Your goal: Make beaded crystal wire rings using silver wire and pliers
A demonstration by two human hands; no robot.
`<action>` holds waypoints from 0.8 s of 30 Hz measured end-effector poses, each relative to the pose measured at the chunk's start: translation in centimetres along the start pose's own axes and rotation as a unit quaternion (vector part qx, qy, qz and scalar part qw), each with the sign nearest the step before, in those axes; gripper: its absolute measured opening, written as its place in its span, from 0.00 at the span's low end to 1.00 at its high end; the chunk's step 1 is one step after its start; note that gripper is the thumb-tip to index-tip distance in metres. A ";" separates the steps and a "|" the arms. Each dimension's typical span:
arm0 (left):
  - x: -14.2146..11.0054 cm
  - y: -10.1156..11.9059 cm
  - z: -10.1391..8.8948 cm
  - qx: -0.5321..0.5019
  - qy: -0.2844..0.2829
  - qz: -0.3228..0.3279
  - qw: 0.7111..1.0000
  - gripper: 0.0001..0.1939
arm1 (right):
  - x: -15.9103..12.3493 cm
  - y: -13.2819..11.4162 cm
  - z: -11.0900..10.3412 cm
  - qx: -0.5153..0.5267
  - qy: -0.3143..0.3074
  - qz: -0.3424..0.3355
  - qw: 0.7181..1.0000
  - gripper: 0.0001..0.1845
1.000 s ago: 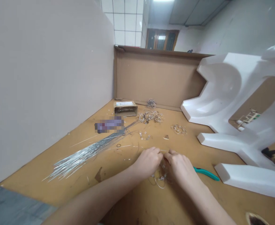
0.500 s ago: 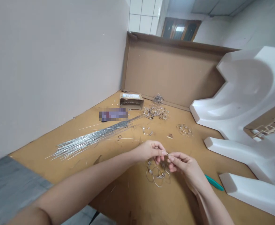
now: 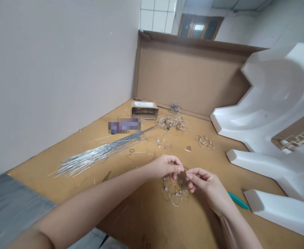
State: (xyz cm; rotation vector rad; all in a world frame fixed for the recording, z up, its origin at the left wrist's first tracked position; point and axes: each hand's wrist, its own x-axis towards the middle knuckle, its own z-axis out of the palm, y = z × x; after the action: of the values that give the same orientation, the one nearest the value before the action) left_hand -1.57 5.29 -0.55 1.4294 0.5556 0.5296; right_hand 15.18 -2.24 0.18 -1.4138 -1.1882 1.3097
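My left hand (image 3: 168, 167) pinches a thin silvery wire (image 3: 185, 169) between thumb and forefinger. The fingertips of my right hand (image 3: 202, 180) close on the same wire, a short gap away. Just below the hands is a cluster of wire loops with small shiny beads (image 3: 176, 194); whether it hangs from the held wire or lies on the table, I cannot tell. A teal tool handle (image 3: 238, 200) lies to the right of my right wrist.
On the tan table (image 3: 146, 224) lie a bundle of straight metal wires (image 3: 94, 155), a small open cardboard box (image 3: 144, 113), a heap of beaded wire pieces (image 3: 172, 122) and a wire ring (image 3: 205, 141). White foam packing (image 3: 268, 90) borders the right; a cardboard panel (image 3: 190, 76) stands behind.
My fingertips have parted slightly, so more of the wire shows between them. The view has shifted a little; the things on the table stay in place.
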 end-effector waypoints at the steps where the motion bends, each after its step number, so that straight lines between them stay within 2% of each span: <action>1: 0.0 0.0 0.0 0.001 -0.004 0.004 1.000 0.16 | 0.0 0.0 0.0 0.011 0.000 0.001 1.000 0.15; 4: 0.1 -0.1 0.0 0.000 -0.013 0.014 1.000 0.16 | 0.1 0.1 0.1 0.040 0.006 0.000 0.999 0.15; 9: 0.0 0.1 0.3 -0.013 0.005 0.023 1.000 0.17 | 0.1 0.1 0.2 0.043 0.030 -0.017 0.999 0.15; 15: 0.1 -0.3 0.4 -0.022 0.022 0.004 0.999 0.18 | 0.2 0.3 -0.1 -0.035 0.048 -0.001 0.998 0.17; 19: 0.6 -1.0 0.2 -0.046 0.041 0.024 0.998 0.18 | 0.4 0.2 -0.3 -0.086 0.078 0.010 0.993 0.18; 24: 0.5 -1.0 0.5 -0.017 0.038 0.007 0.999 0.16 | 0.6 0.4 -0.3 -0.093 0.113 -0.033 0.989 0.18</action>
State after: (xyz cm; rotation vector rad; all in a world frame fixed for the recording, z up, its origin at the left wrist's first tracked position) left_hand -0.86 5.21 -1.57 1.3869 0.5952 0.6038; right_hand 15.55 -1.69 -0.28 -1.5967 -1.2154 0.9828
